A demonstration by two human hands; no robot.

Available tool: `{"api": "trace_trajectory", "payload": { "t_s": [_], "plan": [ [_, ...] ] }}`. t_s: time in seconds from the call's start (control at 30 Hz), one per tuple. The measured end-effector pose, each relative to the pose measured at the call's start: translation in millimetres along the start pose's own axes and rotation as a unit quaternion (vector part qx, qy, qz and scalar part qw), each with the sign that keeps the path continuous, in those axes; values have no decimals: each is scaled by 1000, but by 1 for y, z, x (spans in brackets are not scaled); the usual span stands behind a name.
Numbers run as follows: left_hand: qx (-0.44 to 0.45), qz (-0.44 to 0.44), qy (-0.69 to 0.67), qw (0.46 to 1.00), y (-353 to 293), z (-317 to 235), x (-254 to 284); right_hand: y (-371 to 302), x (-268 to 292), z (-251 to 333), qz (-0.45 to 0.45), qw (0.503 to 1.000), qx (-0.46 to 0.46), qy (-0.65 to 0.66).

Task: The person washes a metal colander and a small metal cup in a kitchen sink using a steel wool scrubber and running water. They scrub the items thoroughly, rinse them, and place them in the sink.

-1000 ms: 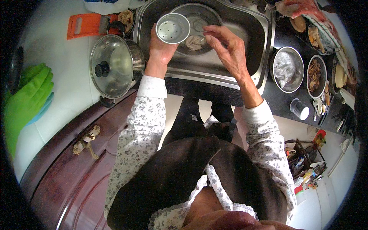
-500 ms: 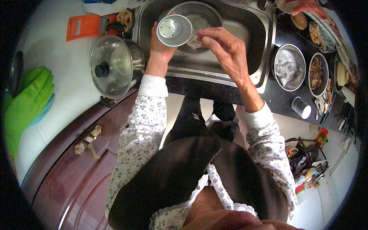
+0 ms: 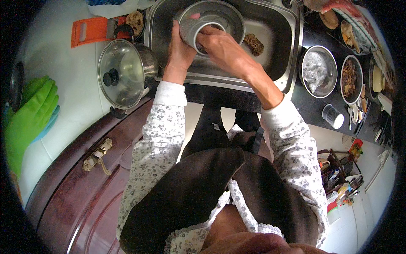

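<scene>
A pale grey cup [image 3: 196, 35] is in the grasp of my left hand [image 3: 181, 53], tilted with its mouth toward me, over the sink [image 3: 272, 63]. My right hand [image 3: 226, 48] reaches into the mouth of that cup. The fingers of this hand are hidden inside, and so is anything they hold. Behind the cup a wide metal bowl [image 3: 240, 25] stands in the sink. A brown, rough-looking scrubbing pad [image 3: 253, 45] lies on the sink floor to the right of the bowl.
Left of the sink stands a pot with a glass lid [image 3: 127, 80], near an orange grater [image 3: 91, 31]. Green gloves [image 3: 36, 106] hang farther left. On the right counter are a metal bowl [image 3: 319, 80], a bowl of brown pieces [image 3: 350, 82] and a white plastic cup [image 3: 333, 116].
My right hand has moved left, from beside the cup to inside it. The cup has shifted slightly right and down. The brown scrubbing pad has come into view.
</scene>
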State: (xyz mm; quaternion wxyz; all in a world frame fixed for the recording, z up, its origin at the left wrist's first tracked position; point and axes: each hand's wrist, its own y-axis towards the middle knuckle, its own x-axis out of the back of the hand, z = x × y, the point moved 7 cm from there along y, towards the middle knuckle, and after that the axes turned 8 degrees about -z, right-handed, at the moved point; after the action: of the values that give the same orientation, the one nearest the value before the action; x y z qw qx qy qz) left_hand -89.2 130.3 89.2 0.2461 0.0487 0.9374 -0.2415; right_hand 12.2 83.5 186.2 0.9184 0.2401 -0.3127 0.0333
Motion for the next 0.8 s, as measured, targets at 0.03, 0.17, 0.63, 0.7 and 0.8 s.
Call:
{"api": "trace_trajectory", "payload": {
  "t_s": [0.03,0.17,0.63,0.7,0.8],
  "plan": [
    [11,1,-16,1000,0,3,-1,-2,-9,-6,21,999,17,-29],
    [16,-7,18,1000,0,5,-1,-6,-31,-26,177,983,-7,-48],
    [59,-29,67,996,5,11,8,-8,-40,-38,268,953,3,-142],
    [7,-6,48,999,0,-2,-5,-5,-32,-40,211,972,-40,-99],
    [-34,-12,73,997,1,-4,-4,-1,-15,-30,103,994,-42,3]
  ]
}}
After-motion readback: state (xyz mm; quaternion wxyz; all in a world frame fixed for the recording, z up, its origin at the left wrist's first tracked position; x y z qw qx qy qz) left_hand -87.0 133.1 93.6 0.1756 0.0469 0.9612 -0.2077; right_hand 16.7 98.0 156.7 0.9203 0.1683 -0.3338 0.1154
